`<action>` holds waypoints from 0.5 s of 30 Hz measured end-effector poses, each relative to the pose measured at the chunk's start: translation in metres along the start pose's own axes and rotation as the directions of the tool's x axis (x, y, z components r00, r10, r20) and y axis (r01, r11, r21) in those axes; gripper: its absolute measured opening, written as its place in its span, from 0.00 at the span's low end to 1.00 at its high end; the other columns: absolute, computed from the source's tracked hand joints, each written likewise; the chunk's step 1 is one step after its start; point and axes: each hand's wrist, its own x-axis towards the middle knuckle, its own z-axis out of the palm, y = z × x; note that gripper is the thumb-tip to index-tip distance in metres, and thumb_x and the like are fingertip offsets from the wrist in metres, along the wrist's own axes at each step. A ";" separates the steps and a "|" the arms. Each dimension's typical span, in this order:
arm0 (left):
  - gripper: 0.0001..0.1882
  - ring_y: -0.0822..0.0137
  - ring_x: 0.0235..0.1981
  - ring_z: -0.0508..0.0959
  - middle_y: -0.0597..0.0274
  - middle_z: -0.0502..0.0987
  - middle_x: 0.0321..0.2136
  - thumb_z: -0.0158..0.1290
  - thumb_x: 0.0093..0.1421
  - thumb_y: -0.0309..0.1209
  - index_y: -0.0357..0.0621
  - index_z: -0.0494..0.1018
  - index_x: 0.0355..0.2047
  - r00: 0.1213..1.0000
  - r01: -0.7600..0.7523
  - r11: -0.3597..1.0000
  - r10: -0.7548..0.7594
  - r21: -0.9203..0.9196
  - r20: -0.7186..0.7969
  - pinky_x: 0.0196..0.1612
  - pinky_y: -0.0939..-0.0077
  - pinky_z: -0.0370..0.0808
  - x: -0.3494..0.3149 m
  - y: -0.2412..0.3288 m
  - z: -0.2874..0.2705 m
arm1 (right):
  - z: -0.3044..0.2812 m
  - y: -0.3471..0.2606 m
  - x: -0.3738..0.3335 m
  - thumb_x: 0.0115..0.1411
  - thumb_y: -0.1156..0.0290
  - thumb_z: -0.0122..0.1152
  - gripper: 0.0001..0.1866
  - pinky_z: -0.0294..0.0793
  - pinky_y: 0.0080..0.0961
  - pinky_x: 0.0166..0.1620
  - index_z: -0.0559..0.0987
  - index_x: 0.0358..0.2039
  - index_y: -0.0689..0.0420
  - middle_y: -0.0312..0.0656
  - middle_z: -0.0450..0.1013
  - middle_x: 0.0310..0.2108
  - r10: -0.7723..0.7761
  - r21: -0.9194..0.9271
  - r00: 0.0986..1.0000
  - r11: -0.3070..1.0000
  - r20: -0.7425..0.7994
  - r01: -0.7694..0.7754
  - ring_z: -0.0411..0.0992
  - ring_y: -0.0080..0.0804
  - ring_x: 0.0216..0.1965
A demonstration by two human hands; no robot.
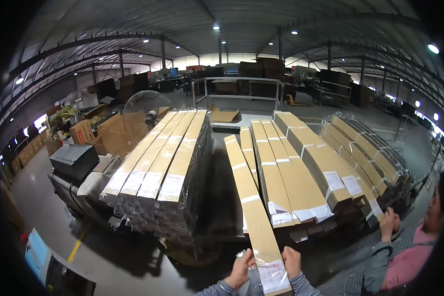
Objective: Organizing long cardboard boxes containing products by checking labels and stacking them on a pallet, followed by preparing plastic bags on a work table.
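Observation:
Both my hands are at the near end of a long, narrow cardboard bundle point(256, 217) with white bands across it and a white label with red print on its near end. My left hand point(240, 270) is closed on the bundle's left edge, with clear plastic film bunched by the fingers. On the opposite edge, my right hand point(292, 262) is closed too, its knuckles up. The bundle's far end reaches up beside the banded cardboard stack point(276, 167). To the left is a pile of similar bundles point(155, 153) wrapped in clear film, with labels on their near ends.
At the right, a co-worker's hand point(389, 224) grips the end of another narrow cardboard strip. More film-wrapped bundles point(365, 153) lie beyond. A wire-guarded fan point(148, 114), cardboard boxes point(116, 130) and a black box point(74, 163) stand left; a metal rail frame point(241, 79) stands behind.

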 end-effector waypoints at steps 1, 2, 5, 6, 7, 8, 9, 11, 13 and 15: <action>0.15 0.78 0.17 0.62 0.73 0.62 0.15 0.51 0.66 0.42 0.49 0.68 0.25 0.990 -0.052 0.996 0.042 -0.070 -0.132 0.23 0.80 0.61 -0.001 -0.011 0.000 | 0.001 0.008 -0.005 0.61 0.69 0.52 0.20 0.53 0.33 0.20 0.61 0.14 0.62 0.43 0.55 0.10 0.007 -0.106 0.997 0.994 -0.081 -0.015 0.59 0.30 0.12; 0.15 0.78 0.17 0.62 0.73 0.62 0.15 0.52 0.66 0.42 0.49 0.68 0.25 0.987 -0.113 0.993 0.107 -0.042 -0.124 0.22 0.80 0.61 0.002 -0.022 -0.007 | 0.001 0.020 -0.012 0.61 0.69 0.52 0.20 0.53 0.33 0.20 0.61 0.14 0.62 0.43 0.55 0.10 0.003 -0.108 0.997 0.994 -0.079 -0.012 0.59 0.30 0.12; 0.16 0.78 0.16 0.63 0.73 0.64 0.15 0.53 0.65 0.39 0.49 0.67 0.22 0.963 -0.240 0.966 0.250 0.098 -0.100 0.20 0.80 0.60 0.021 -0.044 -0.035 | 0.003 0.076 -0.017 0.62 0.70 0.52 0.21 0.55 0.36 0.21 0.63 0.14 0.66 0.53 0.53 0.12 -0.154 -0.276 0.979 0.955 -0.134 0.112 0.54 0.25 0.15; 0.15 0.78 0.16 0.63 0.73 0.65 0.15 0.53 0.65 0.37 0.48 0.67 0.21 0.946 -0.275 0.924 0.309 0.266 -0.097 0.19 0.80 0.60 0.025 -0.049 -0.042 | 0.004 0.103 -0.015 0.62 0.70 0.52 0.21 0.55 0.36 0.21 0.63 0.14 0.66 0.53 0.53 0.12 -0.158 -0.285 0.978 0.952 -0.139 0.113 0.54 0.25 0.15; 0.16 0.79 0.15 0.64 0.73 0.66 0.15 0.53 0.65 0.35 0.48 0.67 0.20 0.925 -0.307 0.848 0.373 0.432 -0.074 0.19 0.79 0.61 0.026 -0.054 -0.047 | 0.003 0.131 -0.014 0.60 0.72 0.52 0.19 0.54 0.36 0.21 0.64 0.14 0.66 0.54 0.54 0.13 -0.232 -0.362 0.964 0.916 -0.130 0.172 0.54 0.26 0.14; 0.15 0.78 0.15 0.66 0.70 0.68 0.14 0.54 0.63 0.32 0.45 0.68 0.20 0.891 -0.356 0.753 0.452 0.553 -0.043 0.18 0.76 0.63 0.030 -0.056 -0.057 | 0.005 0.153 -0.011 0.58 0.74 0.52 0.17 0.54 0.37 0.20 0.64 0.14 0.66 0.54 0.54 0.13 -0.296 -0.442 0.949 0.870 -0.113 0.219 0.54 0.28 0.14; 0.15 0.78 0.15 0.66 0.70 0.68 0.14 0.54 0.63 0.32 0.45 0.68 0.20 0.895 -0.355 0.755 0.446 0.551 -0.034 0.18 0.76 0.63 0.036 -0.061 -0.071 | 0.006 0.175 -0.010 0.56 0.76 0.52 0.15 0.54 0.37 0.20 0.64 0.14 0.66 0.55 0.54 0.13 -0.357 -0.518 0.930 0.814 -0.091 0.262 0.54 0.29 0.13; 0.14 0.77 0.15 0.67 0.66 0.70 0.14 0.55 0.62 0.33 0.41 0.69 0.20 0.799 -0.397 0.432 0.598 0.809 0.073 0.19 0.75 0.65 0.047 -0.069 -0.102 | 0.019 0.209 -0.010 0.52 0.79 0.48 0.06 0.63 0.40 0.24 0.72 0.20 0.66 0.61 0.65 0.20 -0.067 -0.592 0.984 0.805 -0.167 -0.045 0.67 0.40 0.19; 0.11 0.67 0.21 0.77 0.56 0.77 0.21 0.58 0.57 0.34 0.39 0.72 0.28 0.888 -0.207 0.505 0.456 0.838 -0.055 0.26 0.68 0.74 0.044 -0.071 -0.129 | 0.037 0.247 -0.018 0.51 0.77 0.51 0.07 0.73 0.38 0.38 0.77 0.26 0.66 0.58 0.75 0.31 0.032 -0.587 0.939 0.773 -0.343 -0.241 0.75 0.54 0.35; 0.18 0.53 0.35 0.81 0.48 0.80 0.33 0.59 0.53 0.35 0.39 0.72 0.41 0.865 -0.081 0.155 0.503 0.985 -0.008 0.40 0.62 0.77 0.046 -0.077 -0.174 | 0.046 0.280 -0.012 0.53 0.70 0.53 0.12 0.74 0.37 0.41 0.78 0.30 0.66 0.55 0.76 0.35 0.142 -0.531 0.950 0.802 -0.278 -0.275 0.75 0.52 0.37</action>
